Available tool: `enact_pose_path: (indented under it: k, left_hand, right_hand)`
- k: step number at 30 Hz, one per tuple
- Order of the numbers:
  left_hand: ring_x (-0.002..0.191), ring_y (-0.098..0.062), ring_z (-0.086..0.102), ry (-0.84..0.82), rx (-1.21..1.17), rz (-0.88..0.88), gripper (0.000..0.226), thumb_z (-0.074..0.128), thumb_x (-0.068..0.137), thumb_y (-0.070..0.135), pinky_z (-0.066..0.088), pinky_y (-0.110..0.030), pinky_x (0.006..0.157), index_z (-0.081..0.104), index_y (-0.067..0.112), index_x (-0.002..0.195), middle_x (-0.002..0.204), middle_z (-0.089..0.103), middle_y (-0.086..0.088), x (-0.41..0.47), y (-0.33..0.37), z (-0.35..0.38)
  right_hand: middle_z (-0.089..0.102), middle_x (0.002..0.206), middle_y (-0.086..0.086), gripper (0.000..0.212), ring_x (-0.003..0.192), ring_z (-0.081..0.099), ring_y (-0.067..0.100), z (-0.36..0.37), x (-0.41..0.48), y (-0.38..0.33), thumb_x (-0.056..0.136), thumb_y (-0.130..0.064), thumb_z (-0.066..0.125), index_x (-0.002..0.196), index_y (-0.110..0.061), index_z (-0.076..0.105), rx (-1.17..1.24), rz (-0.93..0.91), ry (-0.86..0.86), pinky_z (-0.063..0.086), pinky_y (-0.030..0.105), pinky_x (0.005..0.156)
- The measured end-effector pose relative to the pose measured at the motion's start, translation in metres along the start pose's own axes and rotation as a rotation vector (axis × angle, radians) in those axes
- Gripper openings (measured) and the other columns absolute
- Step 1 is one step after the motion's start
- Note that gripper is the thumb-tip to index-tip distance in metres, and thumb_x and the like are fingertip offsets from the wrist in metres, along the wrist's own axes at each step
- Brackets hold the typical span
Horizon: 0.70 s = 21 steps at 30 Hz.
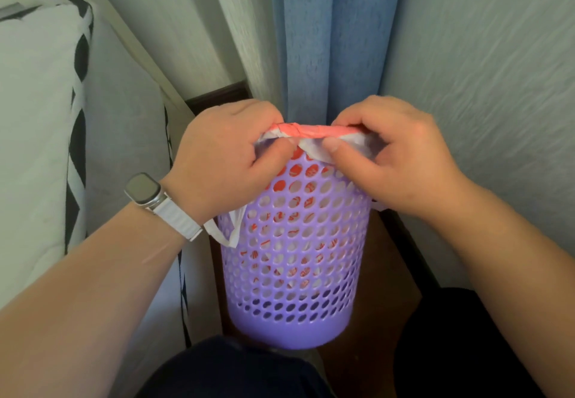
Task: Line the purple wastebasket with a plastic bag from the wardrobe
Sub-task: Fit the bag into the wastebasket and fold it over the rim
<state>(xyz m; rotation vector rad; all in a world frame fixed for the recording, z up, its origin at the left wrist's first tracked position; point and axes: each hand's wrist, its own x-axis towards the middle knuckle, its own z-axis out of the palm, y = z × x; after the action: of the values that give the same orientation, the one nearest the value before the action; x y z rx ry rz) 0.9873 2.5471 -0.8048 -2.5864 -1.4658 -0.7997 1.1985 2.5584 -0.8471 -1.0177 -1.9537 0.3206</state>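
Tight corner here: brown floor (385, 260), blue curtain (323, 39) behind, wall (482, 70) on the right, white bedding (34, 117) crowding the left. The purple wastebasket (292, 273) sits on the floor between them, with the bag (314, 131) inside it. Left hand (224, 161) and right hand (395, 154) both pinch the bag's red edge at the far rim.

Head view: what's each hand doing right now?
Left hand: closed, pinching the rolled edge of the red-and-white plastic bag.
Right hand: closed, pinching the same bag edge.
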Motion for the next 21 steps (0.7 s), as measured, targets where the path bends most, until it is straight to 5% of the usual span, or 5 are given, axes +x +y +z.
enact_pose_path:
  k: [11,21]
  left_hand:
    - [0.073,-0.007,0.046,0.103,-0.143,-0.091,0.027,0.049,0.092,0.029,0.034,-0.020,0.067,0.059,0.005,0.085,0.078,0.051,0.006,-0.003,-0.002,0.003]
    - [0.092,-0.026,0.062,0.007,0.045,0.114,0.036,0.052,0.090,0.036,0.044,-0.043,0.080,0.064,0.011,0.114,0.100,0.068,-0.003,0.001,0.010,-0.004]
  right_hand:
    - [0.059,0.069,0.001,0.024,0.064,0.053,0.008,-0.007,0.002,0.006,0.083,-0.041,0.064,0.079,-0.018,0.061,0.240,0.231,0.079,0.044,0.031,0.060]
    - [0.053,0.069,-0.003,0.029,0.065,0.050,0.018,0.009,-0.004,-0.006,0.084,-0.038,0.062,0.077,-0.010,0.060,0.085,0.173,0.147,0.039,0.032,0.060]
